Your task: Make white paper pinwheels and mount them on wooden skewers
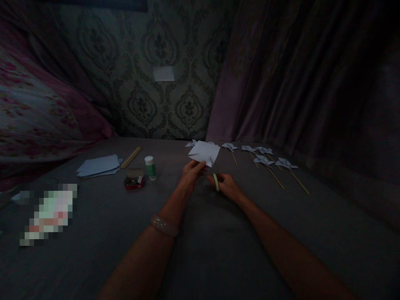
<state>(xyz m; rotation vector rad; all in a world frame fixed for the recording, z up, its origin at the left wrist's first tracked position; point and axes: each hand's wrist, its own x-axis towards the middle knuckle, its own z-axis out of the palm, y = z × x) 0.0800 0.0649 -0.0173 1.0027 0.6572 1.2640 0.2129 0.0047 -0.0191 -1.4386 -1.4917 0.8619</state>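
My left hand (pixel 194 171) pinches the near edge of a white sheet of paper (pixel 204 151), held up off the table. A slit shows at the paper's left side. In my right hand (pixel 227 185) is a pair of scissors (pixel 215 180) with light green handles. Their blades meet the paper near its right corner; whether they are cutting into it I cannot tell. Just behind the paper, partly hidden by it, lies a folded white pinwheel (pixel 192 143). Several more paper pinwheels (pixel 264 161) on wooden sticks lie to the right.
On the left lie a stack of white paper (pixel 99 166) and several wooden sticks (pixel 131 157). A green glue stick with white cap (pixel 150 168) stands beside an open red box (pixel 134 182) of small metal pieces. A blurred-out object (pixel 51 214) lies at the near left. Curtains (pixel 265 71) hang behind.
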